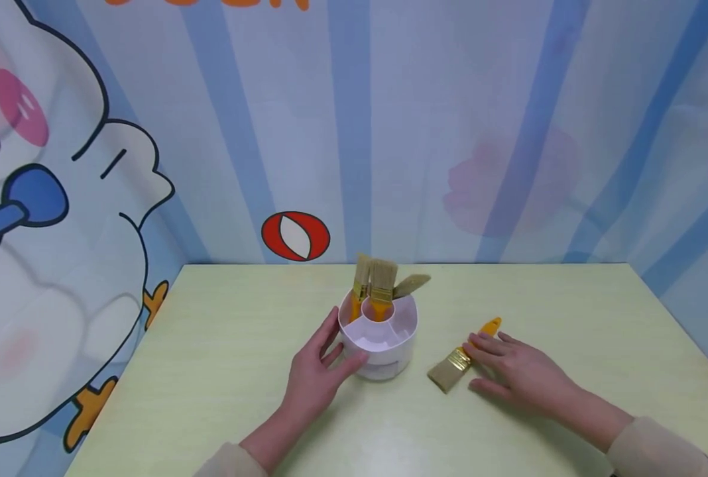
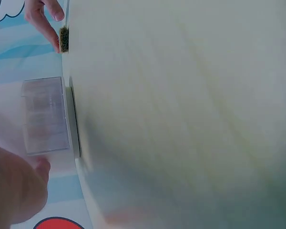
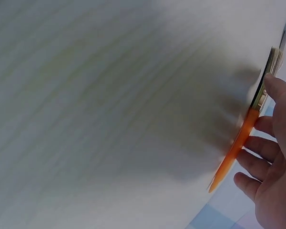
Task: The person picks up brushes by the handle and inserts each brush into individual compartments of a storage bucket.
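A white compartment holder stands upright on the table, with several flat paintbrushes in it, bristles up. My left hand holds it from the left, thumb along the front and fingers at the side. The left wrist view shows its drawer-like front beside the thumb. Another paintbrush with an orange handle lies on the table to the right of the holder. Over that handle is my right hand, its extended fingers touching it; in the head view the thumb is apart from the brush.
The pale yellow table reaches back to a blue striped cloth backdrop. Printed on the backdrop are a large white cartoon figure at the left and a red and white ball behind the table's far edge.
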`<state>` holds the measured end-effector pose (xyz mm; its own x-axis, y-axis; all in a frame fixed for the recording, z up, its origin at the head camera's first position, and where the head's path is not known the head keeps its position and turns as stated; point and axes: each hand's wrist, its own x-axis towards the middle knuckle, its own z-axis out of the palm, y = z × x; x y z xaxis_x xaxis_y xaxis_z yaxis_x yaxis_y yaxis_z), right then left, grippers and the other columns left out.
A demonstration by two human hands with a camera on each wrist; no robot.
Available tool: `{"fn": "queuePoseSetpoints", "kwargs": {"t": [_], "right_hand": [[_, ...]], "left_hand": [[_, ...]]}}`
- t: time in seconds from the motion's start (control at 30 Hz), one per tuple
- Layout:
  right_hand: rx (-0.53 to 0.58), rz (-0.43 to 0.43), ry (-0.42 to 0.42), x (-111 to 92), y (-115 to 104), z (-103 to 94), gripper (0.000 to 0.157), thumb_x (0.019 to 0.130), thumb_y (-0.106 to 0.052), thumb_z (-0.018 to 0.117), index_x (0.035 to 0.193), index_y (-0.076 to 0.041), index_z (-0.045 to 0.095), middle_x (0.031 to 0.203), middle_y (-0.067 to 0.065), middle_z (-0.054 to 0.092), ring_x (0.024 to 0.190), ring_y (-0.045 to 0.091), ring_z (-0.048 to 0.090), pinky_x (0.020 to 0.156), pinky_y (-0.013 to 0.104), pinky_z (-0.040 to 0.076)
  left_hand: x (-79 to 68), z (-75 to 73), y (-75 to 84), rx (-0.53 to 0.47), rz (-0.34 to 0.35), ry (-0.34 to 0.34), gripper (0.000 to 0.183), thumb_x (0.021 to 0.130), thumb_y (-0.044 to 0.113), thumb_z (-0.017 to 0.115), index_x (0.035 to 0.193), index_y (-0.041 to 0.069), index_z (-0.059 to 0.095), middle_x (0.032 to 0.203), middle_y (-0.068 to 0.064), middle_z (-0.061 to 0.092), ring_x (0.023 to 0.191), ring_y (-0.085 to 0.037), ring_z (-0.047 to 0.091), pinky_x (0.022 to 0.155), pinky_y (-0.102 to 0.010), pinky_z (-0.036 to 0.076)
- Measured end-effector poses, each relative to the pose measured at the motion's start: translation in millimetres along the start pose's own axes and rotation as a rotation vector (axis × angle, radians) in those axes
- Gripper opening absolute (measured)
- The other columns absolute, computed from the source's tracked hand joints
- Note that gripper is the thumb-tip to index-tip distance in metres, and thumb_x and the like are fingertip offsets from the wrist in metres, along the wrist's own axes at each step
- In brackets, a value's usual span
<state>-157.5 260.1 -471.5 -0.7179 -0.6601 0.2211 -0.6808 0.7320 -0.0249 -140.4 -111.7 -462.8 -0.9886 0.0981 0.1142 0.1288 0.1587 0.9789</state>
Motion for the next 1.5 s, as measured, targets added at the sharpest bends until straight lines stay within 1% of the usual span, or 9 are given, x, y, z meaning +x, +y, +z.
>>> {"fn": "queuePoseSetpoints", "kwargs": {"t": [0.33,0.47,0.57,0.77,0.87,1.03,1.23,1.33,1.5], "right_hand": [[-0.053,0.043,-0.048,2.6,-12.7,-4.4,0.066,0.099,-0.053,0.072,0.143,-0.004,0.068,0.145,0.02,0.066,0.131,0.036,0.066,0.11,0.055,0.054],[-0.04,0.031,-0.05,5.3,-10.7,-11.9,0.061,0.099,-0.05,0.074,0.142,-0.006,0.069,0.142,0.016,0.069,0.126,0.034,0.069,0.108,0.056,0.056],[-0.007,-0.056,-0.001,6.5,-1.9,-16.0,0.057,0.098,-0.044,0.078,0.143,-0.01,0.069,0.142,0.011,0.07,0.125,0.03,0.07,0.107,0.055,0.057],[0.014,-0.346,0.11,13.9,18.2,-12.7,0.054,0.095,-0.032,0.083,0.142,-0.009,0.07,0.141,0.01,0.07,0.126,0.028,0.07,0.102,0.051,0.059],[0.039,-0.39,0.097,17.0,25.2,-7.4,0.05,0.094,-0.026,0.084,0.139,-0.009,0.072,0.138,0.01,0.073,0.124,0.027,0.072,0.098,0.049,0.062],[0.094,-0.306,0.002,17.3,28.4,-2.1,0.045,0.096,-0.022,0.081,0.14,-0.013,0.073,0.137,0.006,0.074,0.12,0.025,0.074,0.087,0.044,0.066],[0.038,-0.227,0.064,17.3,23.5,1.1,0.045,0.089,-0.016,0.086,0.133,-0.011,0.077,0.127,0.007,0.078,0.103,0.023,0.079,0.075,0.042,0.067],[-0.017,-0.156,0.062,19.1,16.4,0.5,0.045,0.09,-0.02,0.086,0.133,-0.009,0.076,0.123,0.009,0.079,0.097,0.024,0.08,0.07,0.043,0.066],[-0.08,-0.041,-0.019,20.8,-0.5,-1.2,0.052,0.094,-0.032,0.083,0.137,-0.006,0.072,0.125,0.013,0.078,0.093,0.029,0.08,0.066,0.043,0.065]], "left_hand": [[6.9,-4.7,-1.2,0.035,-0.063,-0.016,0.094,0.092,0.032,0.088,0.169,0.026,0.034,0.172,0.006,0.036,0.158,-0.024,0.038,0.116,-0.044,0.049],[9.6,-6.1,-3.3,0.042,-0.056,-0.03,0.094,0.092,0.033,0.087,0.169,0.024,0.034,0.173,0.003,0.036,0.158,-0.028,0.038,0.115,-0.044,0.049],[11.4,-6.2,-4.2,0.045,-0.041,-0.039,0.092,0.093,0.032,0.086,0.169,0.024,0.034,0.173,0.001,0.036,0.158,-0.029,0.038,0.114,-0.045,0.049],[12.6,-6.1,-4.5,0.043,-0.033,-0.051,0.091,0.094,0.031,0.086,0.169,0.025,0.035,0.173,0.001,0.036,0.158,-0.029,0.038,0.115,-0.047,0.048],[12.9,-5.5,-5.1,0.049,-0.035,-0.055,0.091,0.093,0.032,0.086,0.169,0.026,0.035,0.172,0.001,0.037,0.157,-0.028,0.038,0.115,-0.046,0.049],[12.6,-3.7,-5.6,0.044,-0.03,-0.061,0.09,0.094,0.03,0.086,0.168,0.026,0.036,0.172,0.002,0.038,0.157,-0.027,0.039,0.115,-0.046,0.049],[11.6,-2.9,-5.3,0.034,-0.019,-0.062,0.09,0.093,0.028,0.086,0.168,0.025,0.036,0.172,0.002,0.037,0.157,-0.027,0.038,0.115,-0.046,0.049],[10.7,-4.0,-4.1,0.038,-0.02,-0.05,0.091,0.093,0.027,0.087,0.168,0.025,0.036,0.172,0.003,0.038,0.157,-0.026,0.039,0.115,-0.044,0.049],[10.5,-5.2,-2.8,0.059,-0.033,-0.04,0.091,0.093,0.029,0.086,0.169,0.026,0.035,0.172,0.003,0.037,0.157,-0.026,0.039,0.115,-0.042,0.049]]}}
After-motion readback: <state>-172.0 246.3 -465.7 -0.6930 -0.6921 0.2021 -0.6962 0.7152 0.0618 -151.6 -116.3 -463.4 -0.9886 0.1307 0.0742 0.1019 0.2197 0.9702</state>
